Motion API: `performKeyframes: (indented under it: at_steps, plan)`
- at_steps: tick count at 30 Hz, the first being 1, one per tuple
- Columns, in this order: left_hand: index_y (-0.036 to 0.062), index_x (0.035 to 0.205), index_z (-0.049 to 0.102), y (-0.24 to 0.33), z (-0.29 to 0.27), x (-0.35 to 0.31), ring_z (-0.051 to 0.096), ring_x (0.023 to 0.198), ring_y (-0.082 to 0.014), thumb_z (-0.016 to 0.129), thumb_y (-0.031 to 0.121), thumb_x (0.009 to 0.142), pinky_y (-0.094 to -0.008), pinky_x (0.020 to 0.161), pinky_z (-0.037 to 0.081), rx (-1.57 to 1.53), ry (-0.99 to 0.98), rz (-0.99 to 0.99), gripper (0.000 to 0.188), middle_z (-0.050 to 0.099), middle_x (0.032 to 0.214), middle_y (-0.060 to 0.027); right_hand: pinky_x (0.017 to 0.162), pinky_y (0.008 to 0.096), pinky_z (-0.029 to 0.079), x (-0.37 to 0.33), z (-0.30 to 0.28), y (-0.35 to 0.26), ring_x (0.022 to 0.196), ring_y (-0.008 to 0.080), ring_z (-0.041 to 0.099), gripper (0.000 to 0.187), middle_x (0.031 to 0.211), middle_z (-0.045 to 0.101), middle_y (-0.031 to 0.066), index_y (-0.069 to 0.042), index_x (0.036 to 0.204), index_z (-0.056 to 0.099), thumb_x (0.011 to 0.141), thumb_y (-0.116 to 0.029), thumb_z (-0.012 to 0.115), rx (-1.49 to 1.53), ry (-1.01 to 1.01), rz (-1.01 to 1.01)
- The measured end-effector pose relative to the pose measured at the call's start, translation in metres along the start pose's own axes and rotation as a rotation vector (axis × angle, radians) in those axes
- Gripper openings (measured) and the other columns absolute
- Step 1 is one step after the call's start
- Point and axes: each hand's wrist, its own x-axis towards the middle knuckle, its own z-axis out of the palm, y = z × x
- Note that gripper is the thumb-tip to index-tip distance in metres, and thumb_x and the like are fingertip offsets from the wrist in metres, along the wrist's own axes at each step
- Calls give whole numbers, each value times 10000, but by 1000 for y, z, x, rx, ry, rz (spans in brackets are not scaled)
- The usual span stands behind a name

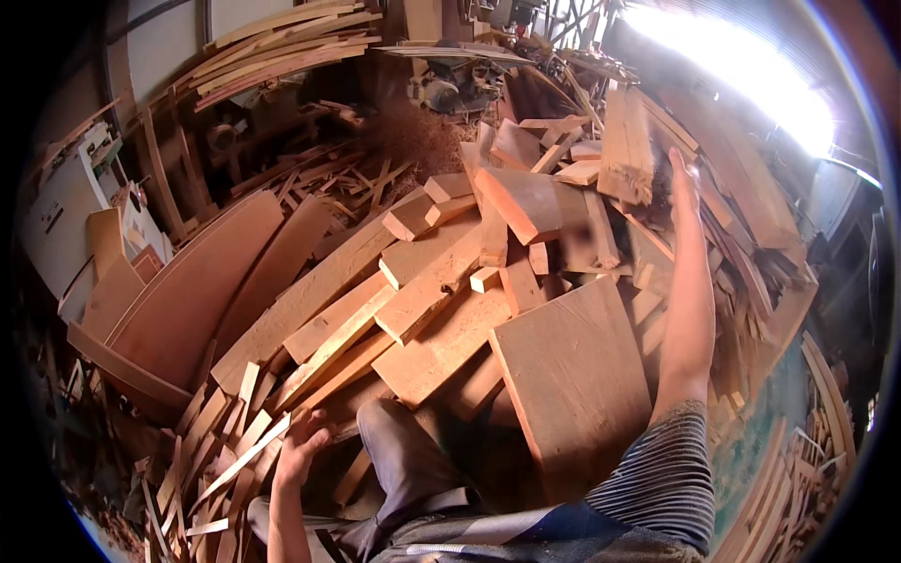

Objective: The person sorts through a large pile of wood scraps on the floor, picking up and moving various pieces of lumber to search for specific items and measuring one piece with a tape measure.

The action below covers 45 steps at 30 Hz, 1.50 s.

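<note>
My left hand (300,445) is low on the left beside my bent knee, its fingers apart and loosely bent with nothing seen in them. A thin pale wood strip (242,462) lies right next to it, among other narrow offcuts. Far out to the right stretches my right arm; my right hand (684,180) has its fingers extended beside a thick squared timber (625,155). Whether the palm touches that timber, I cannot tell. Between my arms, a broad flat board (574,377) leans on the heap, and a knotted plank (434,289) lies across other blocks.
Curved wooden panels (192,291) stand at the left, near a white cabinet (70,216). Long boards (282,56) are stacked at the back, near a sawdust pile (418,141). More strips (770,502) lie at the lower right. Bright light enters at the upper right.
</note>
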Motion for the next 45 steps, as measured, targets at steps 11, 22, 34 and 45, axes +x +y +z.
performKeyframes:
  at_steps: [11, 22, 34, 45]
  plan:
    - [-27, 1570, 264, -127, -116, -115, 588, 1181, -179, 784, 236, 897, -306, 899, 504, -131, 535, -13, 890, 410, 1572, -203, 769, 274, 549, -320, 133, 194, 902, 125, 649, 349, 1138, 693, 81, 13, 1241, 666, 941, -160, 714, -1, -700, 72]
    - [3, 1203, 559, -140, -109, -160, 639, 1113, -218, 695, 194, 972, -364, 941, 550, -435, 862, 1, 328, 609, 1197, -110, 651, 237, 529, -571, 261, 223, 827, 105, 626, 347, 1005, 671, 68, 48, 1237, 627, 943, -128, 680, 153, -1455, 796]
    - [37, 1597, 149, -182, -121, -96, 284, 1458, -394, 688, 432, 951, -491, 1152, 351, -1013, 1242, -145, 930, 40, 1664, -228, 819, 337, 496, -778, 423, 275, 970, 215, 606, 564, 1158, 649, 161, 76, 1291, 527, 945, -339, 686, 144, -1619, 645]
    - [151, 1447, 480, -210, -192, -77, 534, 1265, -295, 492, 751, 924, -480, 1059, 443, -1376, 1214, 369, 796, 551, 1410, -75, 665, 356, 451, -822, 466, 303, 747, 124, 530, 307, 805, 585, 8, -12, 1011, 688, 978, -309, 620, 242, -1635, 655]
